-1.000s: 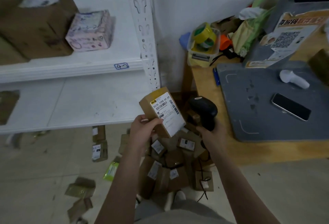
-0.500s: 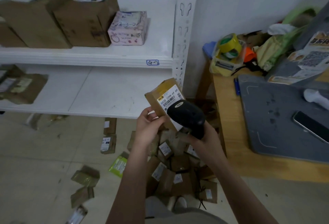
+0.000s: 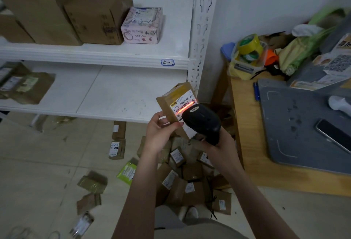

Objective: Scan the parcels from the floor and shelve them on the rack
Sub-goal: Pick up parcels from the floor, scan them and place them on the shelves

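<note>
Two hands in use. My left hand (image 3: 159,134) grips the small brown cardboard parcel with a white shipping label (image 3: 174,102) at its lower left corner, thumb on the label face and fingers curled behind. The parcel is held in the air, tilted, in front of the right end of the white metal rack (image 3: 133,56), level with its lower shelf. My right hand (image 3: 222,144) is wrapped round the handle of the black handheld barcode scanner (image 3: 203,121); the scanner head covers the lower right part of the label. A red-orange scan line (image 3: 187,106) lies across the barcode, just under the print "502D T098-69 69". Below my hands, a heap of small brown labelled parcels (image 3: 182,178) sits on the tiled floor, with more scattered to the left, among them a light green packet (image 3: 128,171). Upper shelf: two large brown cartons (image 3: 95,15) and, touching the right one, a pink printed box (image 3: 142,26); the shelf edge carries a tag reading "4-2" (image 3: 167,62). Right: a wooden table (image 3: 245,125) bearing a grey mat (image 3: 296,125), with a dark phone (image 3: 334,136) lying flat on the mat.
</note>
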The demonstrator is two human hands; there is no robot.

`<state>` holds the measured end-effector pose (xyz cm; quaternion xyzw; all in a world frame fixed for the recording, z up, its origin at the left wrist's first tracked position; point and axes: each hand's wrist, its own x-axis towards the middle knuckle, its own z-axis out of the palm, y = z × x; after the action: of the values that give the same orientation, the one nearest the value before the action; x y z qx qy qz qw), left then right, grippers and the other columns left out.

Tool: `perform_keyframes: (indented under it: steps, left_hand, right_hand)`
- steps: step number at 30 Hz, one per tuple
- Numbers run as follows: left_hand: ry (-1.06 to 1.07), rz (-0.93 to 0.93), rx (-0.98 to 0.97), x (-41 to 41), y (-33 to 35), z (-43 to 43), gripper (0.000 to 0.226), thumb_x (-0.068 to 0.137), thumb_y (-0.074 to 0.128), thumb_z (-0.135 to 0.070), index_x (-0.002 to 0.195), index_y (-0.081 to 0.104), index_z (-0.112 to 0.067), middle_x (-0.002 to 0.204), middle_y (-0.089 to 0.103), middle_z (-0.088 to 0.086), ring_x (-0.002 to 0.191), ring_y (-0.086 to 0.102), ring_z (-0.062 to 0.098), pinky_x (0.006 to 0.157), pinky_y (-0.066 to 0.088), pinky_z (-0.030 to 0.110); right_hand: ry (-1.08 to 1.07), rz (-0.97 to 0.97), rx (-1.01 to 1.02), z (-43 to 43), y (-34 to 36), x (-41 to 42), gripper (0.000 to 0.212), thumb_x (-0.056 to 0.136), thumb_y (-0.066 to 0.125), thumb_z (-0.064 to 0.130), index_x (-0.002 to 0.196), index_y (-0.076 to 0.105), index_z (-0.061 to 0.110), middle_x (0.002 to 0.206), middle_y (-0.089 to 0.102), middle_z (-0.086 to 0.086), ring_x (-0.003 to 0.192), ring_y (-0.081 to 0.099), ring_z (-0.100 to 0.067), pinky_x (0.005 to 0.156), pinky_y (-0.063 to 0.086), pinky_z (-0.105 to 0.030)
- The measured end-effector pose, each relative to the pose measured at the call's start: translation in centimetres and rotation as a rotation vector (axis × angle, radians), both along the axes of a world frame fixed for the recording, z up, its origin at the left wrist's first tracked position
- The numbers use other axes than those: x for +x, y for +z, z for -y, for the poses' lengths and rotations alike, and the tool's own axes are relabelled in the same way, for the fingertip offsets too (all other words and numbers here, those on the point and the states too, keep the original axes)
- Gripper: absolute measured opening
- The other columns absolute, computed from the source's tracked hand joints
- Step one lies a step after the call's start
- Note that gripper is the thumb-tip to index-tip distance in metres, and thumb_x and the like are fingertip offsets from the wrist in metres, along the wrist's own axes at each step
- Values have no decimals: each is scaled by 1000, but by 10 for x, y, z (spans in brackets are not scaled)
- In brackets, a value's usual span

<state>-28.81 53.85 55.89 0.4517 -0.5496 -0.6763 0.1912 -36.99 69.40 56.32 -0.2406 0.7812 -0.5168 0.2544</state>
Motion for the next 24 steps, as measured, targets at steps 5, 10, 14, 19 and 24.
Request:
perform_keyframes:
  steps: [5,10,14,19,24]
  left_hand:
    - [-3,14,0,0,-5,-1,57,80,83,-14,130,56,-19,106,72,0,99,70,18,91,57,34]
    - [3,21,0,-4,-8,-3,56,79,84,-15,128,57,-20,106,73,0,97,70,16,84,56,27]
    - [-9,32,14,-8,-11,-7,58,77,85,-13,127,58,-17,103,75,2,96,72,19,92,58,36]
    - [-49,67,10,-21,-11,-18,57,77,85,-14,127,58,-18,103,74,1,94,72,18,86,58,32]
    - [-37,63,34,-39,-13,-32,48,80,82,-11,121,58,-15,107,75,5,96,73,18,76,59,26]
  right_hand:
    - [12,16,-11,-3,-1,0,21,84,64,-2,98,59,13,80,62,-3,61,56,-4,52,42,-13]
    - [1,21,-9,-7,-5,-4,24,84,66,0,100,60,17,86,67,-4,74,62,-10,62,50,-21]
    - [-11,27,-35,-10,-5,-12,22,83,66,-2,93,58,16,75,61,-7,61,54,-8,53,44,-18]
    - [-55,29,-37,-18,-13,-19,23,85,66,1,97,59,19,79,63,-4,65,57,-5,60,48,-23]
    - [-172,78,-62,-34,-33,-44,36,85,69,16,117,57,27,103,69,7,95,66,-7,79,57,-34]
